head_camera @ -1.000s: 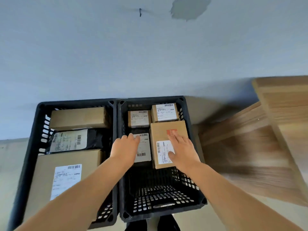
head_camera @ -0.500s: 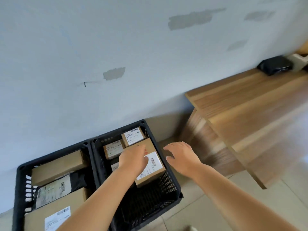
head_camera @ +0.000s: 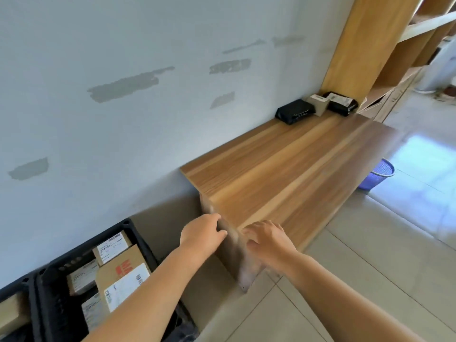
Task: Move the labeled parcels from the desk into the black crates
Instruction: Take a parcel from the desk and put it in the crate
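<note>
Between deliveries: left hand and right hand hover empty, grip released, at the counter's near end. Remaining parcels lie at its far end; black crate, near left, holds boxes. Next move, judged: reach far along the counter.

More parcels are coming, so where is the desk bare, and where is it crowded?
The desk is bare from the near end by both hands to well past its middle. Only the far corner by the wall is crowded: a black parcel, a small box and another black parcel lie bunched there.
</note>
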### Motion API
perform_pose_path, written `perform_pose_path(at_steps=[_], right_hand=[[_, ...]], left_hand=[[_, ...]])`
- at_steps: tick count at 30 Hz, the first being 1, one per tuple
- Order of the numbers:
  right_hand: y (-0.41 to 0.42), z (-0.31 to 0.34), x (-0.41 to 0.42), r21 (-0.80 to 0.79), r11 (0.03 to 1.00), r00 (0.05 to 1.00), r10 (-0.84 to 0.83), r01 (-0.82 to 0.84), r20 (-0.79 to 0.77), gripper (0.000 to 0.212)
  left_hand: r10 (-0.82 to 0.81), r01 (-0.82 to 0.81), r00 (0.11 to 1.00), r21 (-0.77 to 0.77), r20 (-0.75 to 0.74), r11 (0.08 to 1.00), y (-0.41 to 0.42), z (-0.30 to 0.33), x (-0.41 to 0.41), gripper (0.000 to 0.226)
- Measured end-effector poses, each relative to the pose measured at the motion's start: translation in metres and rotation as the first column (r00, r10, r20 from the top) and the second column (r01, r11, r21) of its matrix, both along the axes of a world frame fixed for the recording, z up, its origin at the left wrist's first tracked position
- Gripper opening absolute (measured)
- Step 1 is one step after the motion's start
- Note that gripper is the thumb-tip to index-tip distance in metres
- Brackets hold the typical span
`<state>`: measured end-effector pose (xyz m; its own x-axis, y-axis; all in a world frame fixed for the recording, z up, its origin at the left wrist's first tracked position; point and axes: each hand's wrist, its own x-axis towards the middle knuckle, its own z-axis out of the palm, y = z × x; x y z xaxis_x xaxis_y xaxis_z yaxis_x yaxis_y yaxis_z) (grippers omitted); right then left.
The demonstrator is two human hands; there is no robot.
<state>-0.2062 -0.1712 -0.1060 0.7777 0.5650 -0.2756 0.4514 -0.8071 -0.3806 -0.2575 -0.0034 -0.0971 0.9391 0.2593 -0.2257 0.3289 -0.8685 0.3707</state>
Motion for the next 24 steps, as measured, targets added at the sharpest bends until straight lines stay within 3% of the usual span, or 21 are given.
perform_pose_path(at_steps=[10,18,24], right_hand=[[-0.205,0.026,0.113,-0.011,0.988,0.987,-0.155,0.156,0.036,0.037],[-0.256,0.021,0.187,0.047,0.983,0.983,-0.181,0.18,0.032,0.034],[-0.299,0.035,0.28,-0.05,0.991,0.988,-0.12,0.126,0.101,0.033]], left_hand=[[-0.038,0.053,0.996,-0.22,0.075,0.974,-0.177,0.028,0.121,0.044],[0.004,0.024,0.995,-0.288,0.095,0.957,-0.221,0.028,0.203,0.036],[0.03,0.02,0.99,-0.339,0.141,0.94,-0.252,0.032,0.307,0.032]])
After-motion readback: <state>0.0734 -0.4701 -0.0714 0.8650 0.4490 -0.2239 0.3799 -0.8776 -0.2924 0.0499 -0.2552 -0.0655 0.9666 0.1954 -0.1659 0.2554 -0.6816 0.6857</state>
